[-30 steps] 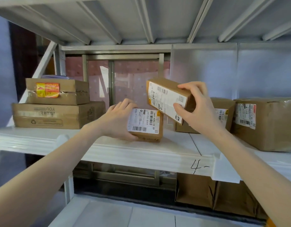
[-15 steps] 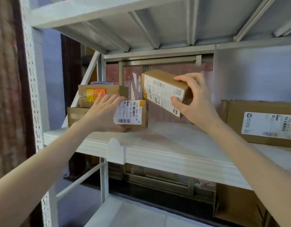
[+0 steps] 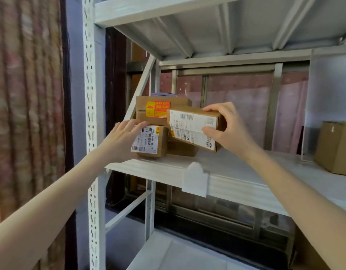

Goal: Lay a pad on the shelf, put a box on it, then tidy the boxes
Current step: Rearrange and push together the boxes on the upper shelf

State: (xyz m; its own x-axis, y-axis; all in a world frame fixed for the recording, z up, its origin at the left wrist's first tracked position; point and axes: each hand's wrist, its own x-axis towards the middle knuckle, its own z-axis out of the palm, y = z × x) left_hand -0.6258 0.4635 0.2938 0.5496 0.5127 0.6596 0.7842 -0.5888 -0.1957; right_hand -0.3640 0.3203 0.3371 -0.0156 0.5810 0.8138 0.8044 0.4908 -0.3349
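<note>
Now tilted box (image 3: 189,124) in right hand (image 3: 231,133) sits farther left.

My left hand (image 3: 121,137) rested on the small box (image 3: 150,143) at the shelf's (image 3: 265,166) front left. My right hand (image 3: 226,131) held a second box (image 3: 191,127) just right of it. Stacked boxes (image 3: 146,106) sat behind, another box (image 3: 336,149) far right.

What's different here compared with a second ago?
The left hand has pushed the small box leftward along the shelf pad, up to the KEEP DRY box stack. The right hand carried its tilted long box left too, beside the small one. Unchanged: both hands stay on their boxes; the stack has not moved.
</note>
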